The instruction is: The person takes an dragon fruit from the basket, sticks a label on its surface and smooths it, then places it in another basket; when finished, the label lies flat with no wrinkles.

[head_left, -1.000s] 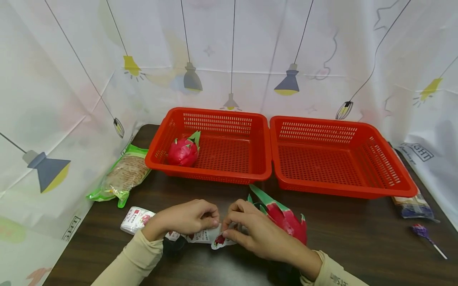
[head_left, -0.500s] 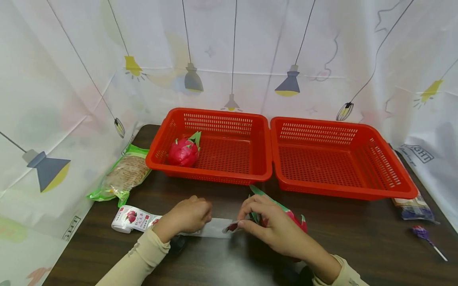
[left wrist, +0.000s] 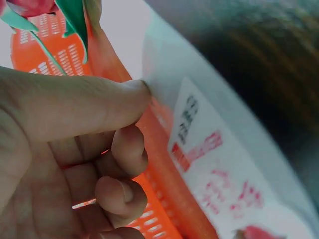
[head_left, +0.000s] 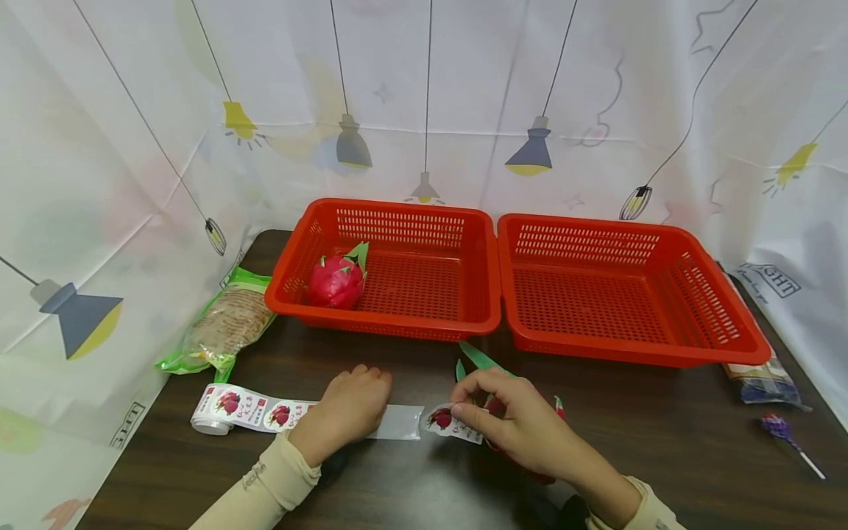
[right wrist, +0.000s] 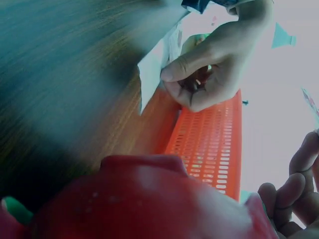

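My left hand (head_left: 354, 405) pinches a strip of dragon-fruit labels (head_left: 248, 410) between thumb and fingers, as the left wrist view shows. The strip runs left to its roll (head_left: 210, 425); to the right of the hand its backing (head_left: 400, 422) is bare. One peeled label (head_left: 457, 423), printed with a red fruit, hangs from the fingertips of my right hand (head_left: 513, 419), just beyond the backing's end. Behind that hand lies a dragon fruit (right wrist: 139, 204), mostly hidden in the head view, where a green leaf sticks out. A second dragon fruit (head_left: 336, 283) sits in the left basket.
Two red plastic baskets, the left one (head_left: 384, 321) and the right one (head_left: 629, 355), stand side by side at the back. A bag of sliced bread (head_left: 228, 324) lies at the left. On the right are a lollipop (head_left: 788, 442) and another plastic package (head_left: 765, 384).
The label has come off the strip into my right hand, which has moved right. The strip has straightened, its roll has shifted left, and bare backing now shows beside my left hand.
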`<state>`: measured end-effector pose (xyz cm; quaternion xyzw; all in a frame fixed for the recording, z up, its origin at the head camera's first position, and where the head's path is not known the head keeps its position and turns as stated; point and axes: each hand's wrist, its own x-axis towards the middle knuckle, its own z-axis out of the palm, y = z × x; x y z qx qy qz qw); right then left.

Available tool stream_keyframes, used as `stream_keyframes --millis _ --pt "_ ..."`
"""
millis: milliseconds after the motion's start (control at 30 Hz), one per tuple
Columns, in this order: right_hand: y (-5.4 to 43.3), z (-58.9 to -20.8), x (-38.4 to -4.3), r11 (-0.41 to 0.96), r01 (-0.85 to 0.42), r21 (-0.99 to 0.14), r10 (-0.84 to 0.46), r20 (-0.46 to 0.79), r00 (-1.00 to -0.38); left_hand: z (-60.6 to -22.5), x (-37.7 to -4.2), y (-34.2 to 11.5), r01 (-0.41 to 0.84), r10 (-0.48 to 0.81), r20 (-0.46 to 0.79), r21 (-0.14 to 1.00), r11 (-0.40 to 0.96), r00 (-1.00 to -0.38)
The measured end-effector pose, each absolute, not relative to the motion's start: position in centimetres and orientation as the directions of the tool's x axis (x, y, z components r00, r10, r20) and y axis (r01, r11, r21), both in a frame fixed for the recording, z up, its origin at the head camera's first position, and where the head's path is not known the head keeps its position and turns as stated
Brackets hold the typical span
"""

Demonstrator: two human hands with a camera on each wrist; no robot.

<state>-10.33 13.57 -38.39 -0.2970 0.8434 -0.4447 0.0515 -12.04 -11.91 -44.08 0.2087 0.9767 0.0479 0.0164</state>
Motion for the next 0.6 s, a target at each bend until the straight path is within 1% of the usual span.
stream_keyframes --millis 67,100,133,167,233,300,333,367,400,467,600 --pt "13.9 -38.2 -10.3 0.419 -0.473 -0.775 -0.54 0.207 -0.816 -43.8 -12.0 -11.7 0.432 0.431 0.039 0.085 0.898 -0.902" --pt "14.0 -38.1 -10.3 0.414 -0.481 -0.773 -0.532 0.224 -0.817 -43.5 -12.0 -11.5 0.448 0.441 0.082 0.099 0.889 -0.894" --pt "14.2 -38.0 -10.2 0.411 -0.487 -0.77 -0.52 0.241 -0.819 -43.2 -11.9 -11.2 0.464 0.448 0.132 0.141 0.875 -0.884" --pt "14.4 -37.9 -10.1 0.409 -0.493 -0.768 -0.506 0.259 -0.823 -42.7 -11.9 -10.9 0.486 0.453 0.187 0.218 0.846 -0.872" --pt "14.8 -37.7 -9.8 0.406 -0.495 -0.768 -0.467 0.291 -0.835 -41.5 -11.6 -10.1 0.541 0.459 0.286 0.443 0.715 -0.841" --pt "15.2 -37.6 -9.3 0.376 -0.497 -0.782 -0.434 0.326 -0.84 -40.3 -11.2 -9.1 0.588 0.47 0.371 0.638 0.498 -0.801" --pt "15.4 -37.5 -9.0 0.359 -0.496 -0.791 -0.419 0.338 -0.843 -39.8 -10.9 -8.5 0.594 0.476 0.399 0.705 0.388 -0.784" --pt "15.6 -37.5 -8.7 0.342 -0.495 -0.799 -0.407 0.349 -0.844 -39.3 -10.7 -8.0 0.597 0.482 0.424 0.747 0.293 -0.767" --pt "15.7 -37.5 -8.5 0.324 -0.494 -0.807 -0.395 0.358 -0.846 -38.9 -10.4 -7.5 0.6 0.486 0.444 0.767 0.227 -0.752" --pt "16.1 -37.4 -8.0 0.297 -0.491 -0.819 -0.378 0.371 -0.848 -38.4 -10.1 -6.5 0.624 0.483 0.487 0.762 0.172 -0.728" --pt "17.1 -37.4 -7.2 0.304 -0.464 -0.832 -0.356 0.353 -0.865 -37.9 -9.9 -4.8 0.661 0.474 0.523 0.727 0.186 -0.708"
